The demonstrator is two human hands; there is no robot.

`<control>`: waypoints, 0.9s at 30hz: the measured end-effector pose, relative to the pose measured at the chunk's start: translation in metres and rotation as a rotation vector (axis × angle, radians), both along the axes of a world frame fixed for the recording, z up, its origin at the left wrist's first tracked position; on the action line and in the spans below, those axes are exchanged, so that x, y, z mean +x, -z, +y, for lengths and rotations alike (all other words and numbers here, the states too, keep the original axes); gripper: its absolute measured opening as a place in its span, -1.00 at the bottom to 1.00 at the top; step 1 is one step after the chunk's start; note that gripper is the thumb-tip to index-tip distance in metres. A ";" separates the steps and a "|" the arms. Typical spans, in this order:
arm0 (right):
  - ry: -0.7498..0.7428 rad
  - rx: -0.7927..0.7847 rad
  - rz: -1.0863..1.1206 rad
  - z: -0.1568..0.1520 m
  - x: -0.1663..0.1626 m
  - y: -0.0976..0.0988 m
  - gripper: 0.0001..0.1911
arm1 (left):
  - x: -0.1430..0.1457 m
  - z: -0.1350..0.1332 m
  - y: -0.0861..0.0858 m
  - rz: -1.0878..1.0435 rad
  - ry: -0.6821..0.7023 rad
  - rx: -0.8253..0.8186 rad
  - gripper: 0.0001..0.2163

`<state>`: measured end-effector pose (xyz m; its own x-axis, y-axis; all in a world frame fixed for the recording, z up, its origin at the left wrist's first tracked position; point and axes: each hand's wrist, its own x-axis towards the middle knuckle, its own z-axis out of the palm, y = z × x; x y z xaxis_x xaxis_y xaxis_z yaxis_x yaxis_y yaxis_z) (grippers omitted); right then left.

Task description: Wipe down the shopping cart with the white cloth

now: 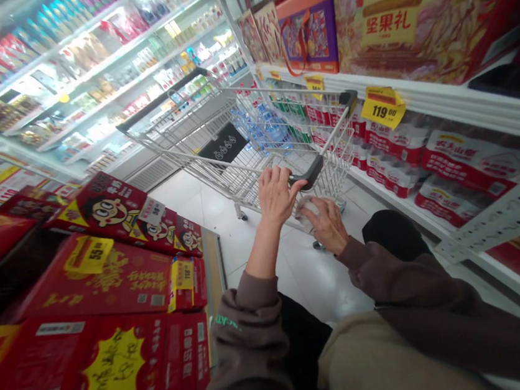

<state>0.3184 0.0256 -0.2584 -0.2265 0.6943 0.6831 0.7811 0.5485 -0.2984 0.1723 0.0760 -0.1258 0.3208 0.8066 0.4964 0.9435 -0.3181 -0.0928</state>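
A metal shopping cart (175,157) stands in front of me, its black handle (312,173) turned toward me. My left hand (278,196) is closed over the handle's left part, thumb lying along it. Just below the handle, my right hand (328,225) is closed with its fingertips on a crumpled, whitish see-through piece of plastic (308,213). Part of that plastic is hidden behind the fingers. Blue-tinted water bottles (268,125) show through the cart's wire side; whether they are inside it or behind it, I cannot tell.
Red gift boxes (109,275) with yellow price tags are stacked close on the left. Along the right runs a shelf (418,102) with large boxes above and packs of red-labelled bottles (467,162) below. A lit chiller (100,69) full of goods stands beyond the cart.
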 end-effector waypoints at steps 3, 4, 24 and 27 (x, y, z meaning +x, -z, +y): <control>-0.037 0.016 0.042 -0.003 0.003 -0.009 -0.38 | -0.025 0.010 -0.004 -0.034 0.026 -0.023 -0.51; -0.046 0.039 0.063 -0.003 0.002 -0.012 -0.38 | -0.034 0.013 -0.006 -0.037 0.023 -0.027 -0.52; 0.113 0.207 -0.178 0.000 -0.047 -0.025 -0.66 | -0.049 0.015 -0.004 -0.032 -0.011 -0.010 -0.59; 0.065 0.160 -0.214 -0.007 -0.044 -0.013 -0.70 | -0.046 0.013 -0.002 -0.050 -0.004 -0.011 -0.60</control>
